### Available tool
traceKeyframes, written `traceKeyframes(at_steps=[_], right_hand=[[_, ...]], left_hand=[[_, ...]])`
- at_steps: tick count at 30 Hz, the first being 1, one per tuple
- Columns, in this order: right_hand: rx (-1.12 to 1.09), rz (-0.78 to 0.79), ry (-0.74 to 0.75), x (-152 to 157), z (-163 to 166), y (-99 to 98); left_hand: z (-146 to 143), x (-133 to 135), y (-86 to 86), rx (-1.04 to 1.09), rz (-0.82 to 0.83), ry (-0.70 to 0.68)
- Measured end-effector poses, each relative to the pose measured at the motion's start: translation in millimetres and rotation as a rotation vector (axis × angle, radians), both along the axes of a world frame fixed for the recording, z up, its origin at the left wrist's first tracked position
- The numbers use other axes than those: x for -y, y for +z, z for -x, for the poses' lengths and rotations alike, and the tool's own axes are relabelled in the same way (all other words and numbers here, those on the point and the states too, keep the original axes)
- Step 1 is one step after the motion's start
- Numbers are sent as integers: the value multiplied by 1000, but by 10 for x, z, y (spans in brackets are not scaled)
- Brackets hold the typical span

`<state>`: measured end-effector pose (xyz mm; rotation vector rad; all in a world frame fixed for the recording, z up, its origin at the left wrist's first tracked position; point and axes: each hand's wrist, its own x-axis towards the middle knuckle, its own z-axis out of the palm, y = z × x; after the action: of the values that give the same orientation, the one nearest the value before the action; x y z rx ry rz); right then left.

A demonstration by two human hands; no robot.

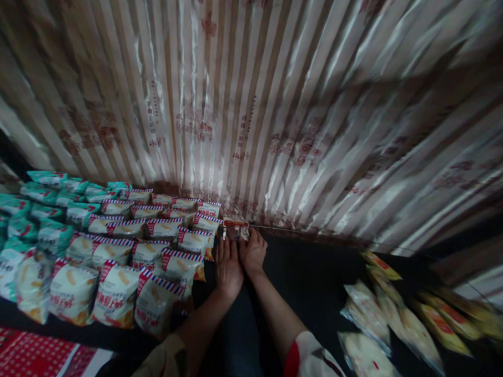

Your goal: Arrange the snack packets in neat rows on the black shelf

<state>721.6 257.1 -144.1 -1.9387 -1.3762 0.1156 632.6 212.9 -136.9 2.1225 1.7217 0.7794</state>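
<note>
A small dark red and brown packet (pixel 236 229) stands at the back of the black table, close to the striped curtain. My left hand (pixel 229 270) reaches to its near side with fingers stretched out against it. On the packet's right side is my right hand (pixel 254 252), its fingers bent around the edge and partly hidden. Just left of my left hand, white snack bags (pixel 182 264) with red and blue trim stand upright in several rows.
Teal snack bags (pixel 56 236) fill the far left. A red checked package (pixel 29 362) lies at the lower left. Clear bags of pale food (pixel 365 314) and yellow packets (pixel 443 327) lie on the right of the black table (pixel 309 280). The pleated curtain (pixel 239 100) hangs behind.
</note>
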Motion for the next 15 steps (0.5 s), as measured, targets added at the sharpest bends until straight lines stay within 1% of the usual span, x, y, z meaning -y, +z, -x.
traceKeyframes(at_steps=[2, 4, 6, 8, 10, 12, 14, 15], right_hand=[[-5, -10, -2, 125, 14, 44], [-17, -47, 60, 322, 24, 109], [-50, -108, 135, 605, 37, 190], [-140, -153, 167, 969, 69, 275], [-291, -145, 171, 1397, 132, 331], [-476, -71, 198, 1850, 234, 322], [-606, 50, 228, 2278, 368, 230], [-645, 141, 262, 2469, 442, 156]], left_hand=[[24, 75, 74, 21, -26, -43], [77, 211, 162, 66, -51, -82], [169, 430, 238, 126, -80, -112], [302, 748, 268, 189, -108, -169], [475, 1157, 227, 245, -115, -275], [680, 1615, 114, 259, -75, -386], [900, 2047, -45, 200, -6, -456], [1006, 2230, -132, 134, 38, -440]])
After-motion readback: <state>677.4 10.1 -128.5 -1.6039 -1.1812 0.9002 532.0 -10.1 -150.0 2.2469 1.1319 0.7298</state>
